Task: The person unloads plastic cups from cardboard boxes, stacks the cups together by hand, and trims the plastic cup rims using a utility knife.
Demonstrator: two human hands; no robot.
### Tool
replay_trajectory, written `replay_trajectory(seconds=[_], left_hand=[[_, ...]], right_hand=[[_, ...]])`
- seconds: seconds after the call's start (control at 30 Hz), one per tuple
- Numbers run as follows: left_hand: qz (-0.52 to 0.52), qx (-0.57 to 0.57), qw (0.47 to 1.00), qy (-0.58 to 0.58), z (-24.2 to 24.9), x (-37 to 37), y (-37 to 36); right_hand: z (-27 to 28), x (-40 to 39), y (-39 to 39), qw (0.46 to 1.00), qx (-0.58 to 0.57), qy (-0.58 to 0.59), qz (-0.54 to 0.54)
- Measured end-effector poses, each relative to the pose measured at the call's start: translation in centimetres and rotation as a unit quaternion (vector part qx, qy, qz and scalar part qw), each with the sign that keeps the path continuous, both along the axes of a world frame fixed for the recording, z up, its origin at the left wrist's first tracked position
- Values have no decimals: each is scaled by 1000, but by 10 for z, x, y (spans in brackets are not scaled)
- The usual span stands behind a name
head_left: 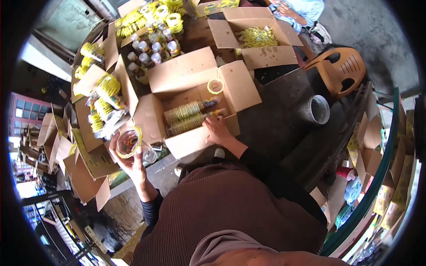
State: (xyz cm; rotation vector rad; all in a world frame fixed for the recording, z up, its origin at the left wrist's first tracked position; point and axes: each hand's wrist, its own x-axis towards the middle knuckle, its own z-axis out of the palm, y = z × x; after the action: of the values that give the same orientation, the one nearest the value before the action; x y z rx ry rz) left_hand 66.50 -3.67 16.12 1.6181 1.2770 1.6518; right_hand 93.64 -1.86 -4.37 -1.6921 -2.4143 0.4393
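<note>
My left hand [133, 165] grips a clear plastic cup [129, 142] with a yellow rim, tilted so its round mouth faces me. Several colours show inside or through it, too small to make out. In front of me stands an open cardboard box [182, 60] with its flaps spread. Two rows of nested cups [183, 112] with yellowish rims lie on their sides in it. My right hand [216, 130] reaches over the near flap, fingers curled at the right end of the nearer row; the fingertips are partly hidden. A single yellow-rimmed cup [215, 86] rests at the box's far right corner.
Capped bottles or jars [155, 57] and yellow ring-shaped packs [151, 15] crowd the table's far left. Another box [248, 15] holds yellow pieces. To the right are a grey bucket [317, 110] and an orange chair [344, 71]. A person's hand [286, 9] shows at top right.
</note>
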Motion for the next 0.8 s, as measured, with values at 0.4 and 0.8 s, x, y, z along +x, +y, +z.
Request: replay_trajectory(seconds=[0.4, 0.8], left_hand=[[30, 4, 998, -55, 5, 1, -22], [183, 44, 980, -67, 22, -45, -40]], right_hand=[[100, 21, 115, 988, 99, 89, 75], [36, 21, 50, 980, 105, 140, 90]])
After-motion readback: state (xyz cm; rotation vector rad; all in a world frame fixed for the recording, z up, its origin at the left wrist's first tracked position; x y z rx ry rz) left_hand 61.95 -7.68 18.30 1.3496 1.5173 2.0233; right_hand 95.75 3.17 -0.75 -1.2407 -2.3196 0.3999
